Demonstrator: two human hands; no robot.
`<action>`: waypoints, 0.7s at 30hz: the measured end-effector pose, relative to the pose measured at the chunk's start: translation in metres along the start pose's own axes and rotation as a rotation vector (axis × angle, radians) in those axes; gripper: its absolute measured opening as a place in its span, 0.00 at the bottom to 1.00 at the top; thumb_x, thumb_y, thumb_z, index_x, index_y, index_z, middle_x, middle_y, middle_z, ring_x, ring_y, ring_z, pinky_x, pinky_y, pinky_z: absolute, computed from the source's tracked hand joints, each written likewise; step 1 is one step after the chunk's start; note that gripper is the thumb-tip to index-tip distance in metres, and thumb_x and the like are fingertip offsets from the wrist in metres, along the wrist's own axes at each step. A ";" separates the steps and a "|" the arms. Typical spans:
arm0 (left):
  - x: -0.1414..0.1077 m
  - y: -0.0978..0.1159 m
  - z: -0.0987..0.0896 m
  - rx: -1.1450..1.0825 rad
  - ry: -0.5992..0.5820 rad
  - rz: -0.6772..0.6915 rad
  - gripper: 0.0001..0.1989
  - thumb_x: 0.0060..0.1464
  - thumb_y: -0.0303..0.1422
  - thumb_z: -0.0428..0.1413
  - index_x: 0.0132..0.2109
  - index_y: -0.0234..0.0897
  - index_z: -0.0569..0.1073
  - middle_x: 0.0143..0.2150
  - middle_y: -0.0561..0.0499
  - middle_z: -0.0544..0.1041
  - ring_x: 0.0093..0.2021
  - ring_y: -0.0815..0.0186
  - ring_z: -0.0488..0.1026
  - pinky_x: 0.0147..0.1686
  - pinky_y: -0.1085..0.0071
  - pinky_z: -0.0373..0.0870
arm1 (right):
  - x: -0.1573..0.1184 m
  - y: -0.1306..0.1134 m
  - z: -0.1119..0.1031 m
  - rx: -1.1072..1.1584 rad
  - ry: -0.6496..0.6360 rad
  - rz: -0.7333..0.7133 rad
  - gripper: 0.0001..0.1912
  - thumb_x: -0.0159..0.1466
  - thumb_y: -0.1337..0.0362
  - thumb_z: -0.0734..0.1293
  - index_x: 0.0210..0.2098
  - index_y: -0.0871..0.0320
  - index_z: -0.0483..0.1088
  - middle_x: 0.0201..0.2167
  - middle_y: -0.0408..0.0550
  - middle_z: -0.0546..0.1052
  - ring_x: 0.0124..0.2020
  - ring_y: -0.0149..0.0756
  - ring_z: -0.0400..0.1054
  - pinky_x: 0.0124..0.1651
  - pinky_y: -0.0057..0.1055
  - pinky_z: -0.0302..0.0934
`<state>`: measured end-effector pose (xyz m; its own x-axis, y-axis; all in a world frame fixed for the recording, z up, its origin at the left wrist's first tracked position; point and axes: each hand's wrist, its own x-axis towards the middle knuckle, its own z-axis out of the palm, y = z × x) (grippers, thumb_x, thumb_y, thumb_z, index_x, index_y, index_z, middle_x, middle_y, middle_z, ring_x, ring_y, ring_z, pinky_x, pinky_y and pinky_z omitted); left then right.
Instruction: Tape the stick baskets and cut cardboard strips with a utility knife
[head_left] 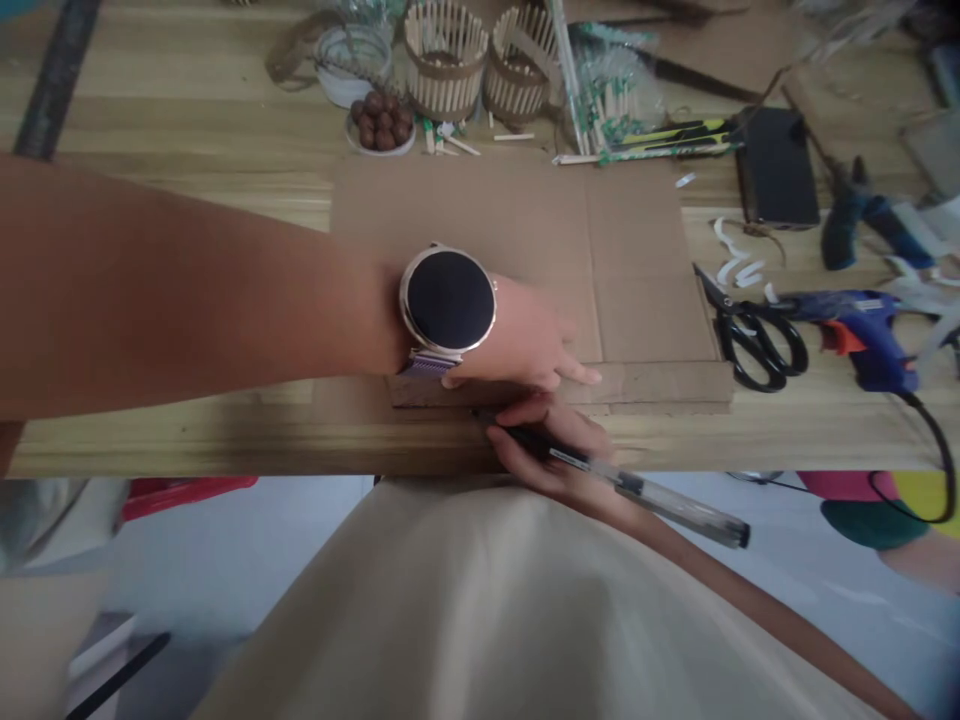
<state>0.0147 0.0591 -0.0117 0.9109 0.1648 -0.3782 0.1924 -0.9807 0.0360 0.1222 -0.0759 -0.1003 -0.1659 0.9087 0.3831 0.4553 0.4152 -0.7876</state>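
Note:
A large sheet of cardboard (637, 250) lies on the wooden table, with a narrow cardboard strip (660, 388) across its near edge. My left hand (525, 335), a round watch (450, 300) on its wrist, presses flat on the strip with the fingers stretched to the right. Just below it, my right hand (555, 440) pinches a clear-barrelled pen (675, 512). The pen's tip points left and meets the cardboard along the strip's near edge. Part of the strip is hidden under my left hand.
Scissors (757, 345), a blue glue gun (862, 330), pliers (870, 215) and a black phone (778, 168) lie to the right. Two stick baskets (446, 65) and a bowl of brown balls (381, 125) stand at the back. The table's front edge (300, 460) runs close below.

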 end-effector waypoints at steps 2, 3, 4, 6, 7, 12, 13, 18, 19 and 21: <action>0.001 0.000 -0.002 0.096 -0.162 0.202 0.28 0.31 0.17 0.62 0.40 0.50 0.78 0.70 0.73 0.63 0.65 0.56 0.64 0.61 0.60 0.70 | -0.001 0.000 0.004 -0.010 0.004 0.013 0.04 0.63 0.66 0.70 0.34 0.51 0.70 0.26 0.38 0.77 0.27 0.31 0.71 0.33 0.29 0.66; 0.001 0.000 -0.002 0.124 -0.198 0.249 0.29 0.32 0.16 0.62 0.41 0.50 0.78 0.71 0.73 0.61 0.67 0.55 0.63 0.62 0.59 0.69 | -0.002 0.000 0.005 -0.017 0.012 0.021 0.04 0.63 0.65 0.69 0.34 0.51 0.70 0.26 0.39 0.77 0.27 0.32 0.71 0.33 0.30 0.67; 0.002 -0.001 -0.002 0.128 -0.193 0.243 0.29 0.31 0.16 0.63 0.42 0.51 0.78 0.71 0.73 0.61 0.67 0.54 0.62 0.63 0.59 0.69 | -0.002 0.000 0.007 -0.025 0.018 0.029 0.03 0.63 0.65 0.69 0.34 0.51 0.70 0.26 0.39 0.77 0.26 0.32 0.71 0.33 0.30 0.67; 0.004 -0.003 0.002 0.154 -0.199 0.245 0.31 0.31 0.17 0.64 0.44 0.51 0.78 0.72 0.72 0.60 0.68 0.54 0.61 0.63 0.59 0.68 | -0.003 -0.001 0.009 -0.036 0.025 0.040 0.03 0.63 0.64 0.69 0.34 0.51 0.70 0.26 0.39 0.77 0.26 0.32 0.71 0.32 0.31 0.67; 0.006 -0.004 0.004 0.170 -0.204 0.255 0.33 0.31 0.17 0.65 0.46 0.50 0.78 0.73 0.71 0.59 0.69 0.53 0.60 0.63 0.59 0.67 | -0.003 -0.001 0.010 -0.039 0.027 0.042 0.03 0.63 0.64 0.69 0.34 0.51 0.70 0.26 0.39 0.77 0.25 0.32 0.71 0.32 0.31 0.67; 0.011 -0.008 0.011 0.309 -0.249 0.311 0.38 0.37 0.21 0.66 0.58 0.48 0.73 0.78 0.68 0.45 0.70 0.51 0.56 0.62 0.56 0.68 | -0.001 0.000 0.012 -0.041 0.028 0.014 0.04 0.63 0.66 0.69 0.34 0.51 0.70 0.26 0.39 0.78 0.27 0.32 0.72 0.33 0.31 0.68; 0.011 -0.008 0.012 0.325 -0.248 0.317 0.38 0.38 0.23 0.66 0.59 0.47 0.73 0.78 0.68 0.44 0.70 0.51 0.56 0.61 0.56 0.69 | 0.000 0.000 0.012 -0.043 0.024 0.002 0.04 0.63 0.66 0.69 0.35 0.51 0.70 0.27 0.39 0.78 0.28 0.32 0.72 0.34 0.31 0.68; 0.015 -0.013 0.020 0.247 -0.198 0.327 0.37 0.32 0.22 0.66 0.54 0.48 0.75 0.78 0.71 0.43 0.70 0.50 0.57 0.65 0.54 0.64 | 0.007 -0.003 0.011 -0.077 -0.029 -0.049 0.05 0.63 0.68 0.69 0.35 0.51 0.69 0.27 0.39 0.78 0.28 0.31 0.73 0.34 0.29 0.68; 0.016 -0.014 0.022 0.212 -0.175 0.324 0.38 0.30 0.21 0.66 0.53 0.49 0.76 0.77 0.72 0.44 0.70 0.50 0.58 0.66 0.54 0.63 | 0.008 -0.004 0.010 -0.089 -0.041 -0.048 0.05 0.63 0.68 0.69 0.35 0.52 0.69 0.27 0.39 0.78 0.27 0.31 0.73 0.34 0.30 0.68; 0.017 -0.017 0.028 0.150 -0.124 0.322 0.37 0.26 0.20 0.67 0.49 0.50 0.77 0.77 0.72 0.47 0.69 0.50 0.59 0.66 0.55 0.62 | 0.011 -0.006 0.009 -0.102 -0.050 -0.050 0.05 0.64 0.68 0.69 0.34 0.51 0.68 0.26 0.39 0.77 0.26 0.32 0.72 0.33 0.30 0.68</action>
<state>0.0168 0.0751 -0.0450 0.8632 -0.1600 -0.4788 -0.1613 -0.9862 0.0388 0.1095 -0.0681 -0.0957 -0.2325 0.8891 0.3943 0.5316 0.4557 -0.7139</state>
